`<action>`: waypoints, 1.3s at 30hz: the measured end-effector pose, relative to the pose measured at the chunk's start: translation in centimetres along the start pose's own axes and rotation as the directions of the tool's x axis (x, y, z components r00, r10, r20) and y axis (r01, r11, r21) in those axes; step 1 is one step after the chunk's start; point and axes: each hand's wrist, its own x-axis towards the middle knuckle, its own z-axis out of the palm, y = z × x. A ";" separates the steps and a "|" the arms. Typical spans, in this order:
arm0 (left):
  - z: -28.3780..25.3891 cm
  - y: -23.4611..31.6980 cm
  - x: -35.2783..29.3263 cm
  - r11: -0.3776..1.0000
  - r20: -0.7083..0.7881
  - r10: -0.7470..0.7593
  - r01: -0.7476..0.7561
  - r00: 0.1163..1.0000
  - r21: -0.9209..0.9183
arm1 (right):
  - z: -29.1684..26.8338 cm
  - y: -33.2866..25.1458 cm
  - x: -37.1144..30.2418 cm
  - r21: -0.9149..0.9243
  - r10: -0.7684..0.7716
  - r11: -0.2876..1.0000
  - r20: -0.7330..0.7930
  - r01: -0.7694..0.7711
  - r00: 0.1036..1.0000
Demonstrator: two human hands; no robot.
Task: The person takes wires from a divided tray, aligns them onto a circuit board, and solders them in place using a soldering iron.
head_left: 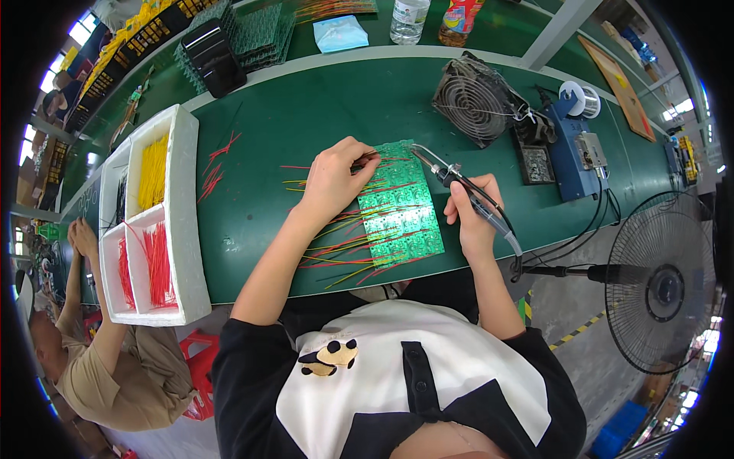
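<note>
A green panel of circuit boards [417,200] lies on the bench before me, with many thin red and yellow wires [344,246] sticking out past its left edge. My left hand [335,177] is closed in a pinch at the panel's upper left corner, on a thin wire mostly hidden by the fingers. In my right hand [475,220], on the panel's right side, is a soldering iron [495,219] with a metal guide clamped on it. Its tip points at the panel's top right corner.
At left stands a white foam box [191,252] of red, yellow and black wires; loose red wires [212,182] lie beside it. A small fume fan [475,96], a blue soldering station [573,149] with a solder spool [581,99], and a floor fan [664,283] are at right. Another person sits far left.
</note>
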 end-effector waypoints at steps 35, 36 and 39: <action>0.1 -0.1 -0.3 0.999 0.005 0.025 -0.025 1.000 0.041 | -0.3 0.1 -0.7 -0.075 0.023 0.997 0.073 -0.017 0.997; 0.1 -0.1 -0.4 0.999 0.006 0.026 -0.026 1.000 0.046 | -0.3 0.2 -0.7 -0.084 0.009 0.996 0.081 -0.003 0.997; 0.2 -0.2 -0.4 0.998 -0.003 0.050 -0.050 0.999 0.048 | -0.3 0.2 -0.8 -0.088 -0.006 0.996 0.089 0.014 0.996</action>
